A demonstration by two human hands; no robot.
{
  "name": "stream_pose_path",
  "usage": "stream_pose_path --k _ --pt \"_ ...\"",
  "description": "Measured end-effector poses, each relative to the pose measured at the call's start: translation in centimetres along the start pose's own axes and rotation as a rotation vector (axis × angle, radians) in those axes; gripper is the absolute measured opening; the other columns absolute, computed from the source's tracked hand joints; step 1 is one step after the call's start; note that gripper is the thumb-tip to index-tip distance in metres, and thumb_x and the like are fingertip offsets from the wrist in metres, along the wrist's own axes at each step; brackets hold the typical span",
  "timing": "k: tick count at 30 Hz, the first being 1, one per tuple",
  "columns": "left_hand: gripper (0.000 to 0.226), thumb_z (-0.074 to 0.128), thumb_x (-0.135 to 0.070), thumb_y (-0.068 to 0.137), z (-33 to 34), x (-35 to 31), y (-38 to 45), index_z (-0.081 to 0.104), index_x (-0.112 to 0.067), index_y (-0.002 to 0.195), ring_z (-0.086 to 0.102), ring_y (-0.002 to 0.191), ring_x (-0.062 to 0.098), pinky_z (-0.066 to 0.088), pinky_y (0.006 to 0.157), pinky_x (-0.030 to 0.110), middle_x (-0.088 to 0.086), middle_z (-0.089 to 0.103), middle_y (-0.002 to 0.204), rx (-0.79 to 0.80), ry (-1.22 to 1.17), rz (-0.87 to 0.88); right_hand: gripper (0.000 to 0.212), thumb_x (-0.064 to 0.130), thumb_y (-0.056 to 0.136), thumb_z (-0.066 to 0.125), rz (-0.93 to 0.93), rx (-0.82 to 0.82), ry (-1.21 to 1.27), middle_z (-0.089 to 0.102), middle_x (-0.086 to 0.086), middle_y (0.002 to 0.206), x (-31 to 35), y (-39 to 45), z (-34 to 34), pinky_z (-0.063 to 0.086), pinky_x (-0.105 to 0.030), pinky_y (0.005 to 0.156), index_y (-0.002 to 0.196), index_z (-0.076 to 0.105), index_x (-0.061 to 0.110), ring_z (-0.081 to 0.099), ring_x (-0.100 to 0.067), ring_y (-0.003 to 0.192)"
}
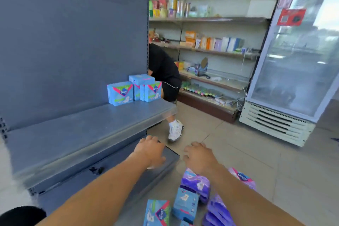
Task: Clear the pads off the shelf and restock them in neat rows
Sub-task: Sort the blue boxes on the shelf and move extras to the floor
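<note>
Head view looks down on both hands reaching forward, holding nothing: the left hand [149, 149] hovers with loose fingers over the low grey base ledge [170, 154], the right hand [199, 156] spread above the floor. Four blue pad packs [134, 91] stand at the far right of the grey shelf [73, 134]. Near, on the floor, lie blue packs [158, 213] and purple packs [197, 184].
</note>
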State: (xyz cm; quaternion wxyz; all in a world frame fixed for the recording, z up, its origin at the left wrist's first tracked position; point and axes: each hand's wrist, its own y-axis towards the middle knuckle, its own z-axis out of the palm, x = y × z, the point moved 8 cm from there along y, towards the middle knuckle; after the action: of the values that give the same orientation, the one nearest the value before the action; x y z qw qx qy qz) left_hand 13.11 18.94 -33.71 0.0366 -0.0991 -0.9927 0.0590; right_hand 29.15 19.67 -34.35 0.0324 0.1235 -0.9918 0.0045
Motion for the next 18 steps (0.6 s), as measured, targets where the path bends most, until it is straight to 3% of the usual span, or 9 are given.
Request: stream_pose_path --k 7,13,18 --pt "0.048 0.047 -0.045 0.091 -11.0 9.9 -5.3 0.048 -0.022 0.133 0.037 0.128 0.031 0.036 0.105 0.044 0.010 0.045 0.135 -0.161 -0.028 -0.193 0.036 0.038 0.095 0.041 -0.137 -0.172 0.108 0.051 -0.004 0.133 6.9 2.4 -12.0 0.041 -0.035 0.099 0.126 0.057 0.026 0.046 -0.027 0.122" --pt "0.051 0.048 -0.044 0.090 -14.1 14.5 -4.2 0.046 -0.020 0.135 0.039 0.125 0.029 0.036 0.102 0.042 0.010 0.045 0.135 -0.205 -0.011 -0.254 0.038 0.041 0.096 0.045 -0.152 -0.187 0.255 0.053 -0.007 0.130 10.3 6.5 -14.4 0.041 -0.034 0.098 0.127 0.058 0.023 0.048 -0.026 0.123" --pt "0.059 0.048 -0.044 0.091 -14.9 17.2 0.9 0.038 -0.021 0.144 0.034 0.134 0.030 0.034 0.106 0.043 0.010 0.038 0.147 -0.213 -0.026 -0.255 0.037 0.041 0.096 0.046 -0.101 -0.156 0.376 0.052 -0.005 0.131 10.9 12.2 -14.6 0.044 -0.035 0.096 0.126 0.057 0.022 0.053 -0.025 0.117"
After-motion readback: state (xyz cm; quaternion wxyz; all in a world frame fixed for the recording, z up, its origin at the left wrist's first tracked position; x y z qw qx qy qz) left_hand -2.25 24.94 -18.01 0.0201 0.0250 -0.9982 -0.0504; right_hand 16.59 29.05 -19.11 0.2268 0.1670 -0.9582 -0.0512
